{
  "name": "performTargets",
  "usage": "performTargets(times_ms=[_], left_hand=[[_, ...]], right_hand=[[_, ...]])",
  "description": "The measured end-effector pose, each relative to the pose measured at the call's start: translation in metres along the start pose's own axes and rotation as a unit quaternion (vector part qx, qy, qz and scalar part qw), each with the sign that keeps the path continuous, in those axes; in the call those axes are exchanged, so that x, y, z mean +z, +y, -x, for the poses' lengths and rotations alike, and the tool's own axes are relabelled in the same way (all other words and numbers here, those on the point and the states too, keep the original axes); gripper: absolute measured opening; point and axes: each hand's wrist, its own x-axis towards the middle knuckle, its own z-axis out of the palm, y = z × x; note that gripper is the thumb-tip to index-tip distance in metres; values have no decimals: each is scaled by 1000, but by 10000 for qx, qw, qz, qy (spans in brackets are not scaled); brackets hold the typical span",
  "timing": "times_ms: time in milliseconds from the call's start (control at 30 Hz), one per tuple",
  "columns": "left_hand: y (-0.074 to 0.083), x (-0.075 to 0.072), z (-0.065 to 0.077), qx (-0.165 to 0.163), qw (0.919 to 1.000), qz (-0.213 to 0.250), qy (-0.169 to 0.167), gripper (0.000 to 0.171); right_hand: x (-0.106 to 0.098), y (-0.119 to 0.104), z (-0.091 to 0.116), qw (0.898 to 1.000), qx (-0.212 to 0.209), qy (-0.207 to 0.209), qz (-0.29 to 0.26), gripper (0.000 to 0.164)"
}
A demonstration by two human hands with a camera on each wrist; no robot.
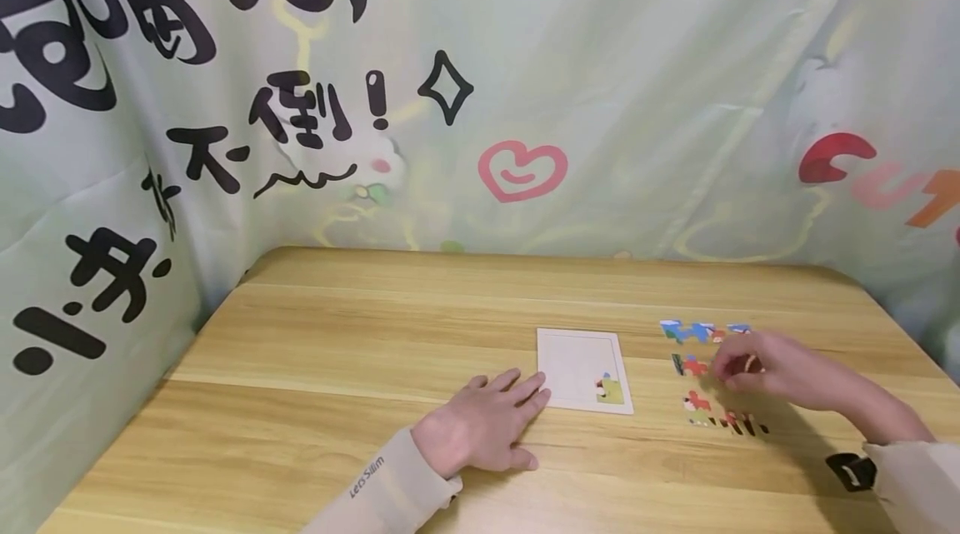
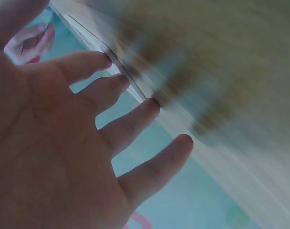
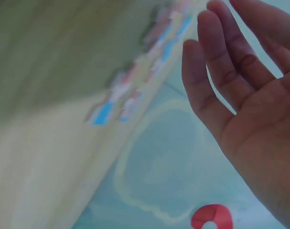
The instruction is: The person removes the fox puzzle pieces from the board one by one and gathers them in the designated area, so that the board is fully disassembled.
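Observation:
A white puzzle board lies flat on the table, with a yellow-green jigsaw piece in its lower right corner. My left hand is spread beside it, palm down, its fingertips at the board's left edge. In the left wrist view the fingers are straight and apart. To the right of the board, my right hand hovers over loose jigsaw pieces, its fingers loosely bent. Nothing shows between them in the right wrist view, though the thumb tip is cut off there. The hand hides some pieces.
Colourful pieces lie in rough rows, blue ones at the back and red and green ones nearer. A black object shows at the right sleeve's cuff. Behind the wooden table hangs a printed curtain.

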Motion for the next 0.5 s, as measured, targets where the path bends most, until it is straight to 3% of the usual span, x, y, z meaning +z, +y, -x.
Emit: performTargets(times_ms=[233, 500], left_hand=[[1, 0, 0, -80, 10000, -19, 3, 81], [4, -1, 1, -143, 9997, -188, 81, 80]], right_hand=[[4, -22, -38, 9997, -52, 91, 204, 18], [25, -40, -77, 9981, -454, -61, 401, 15]])
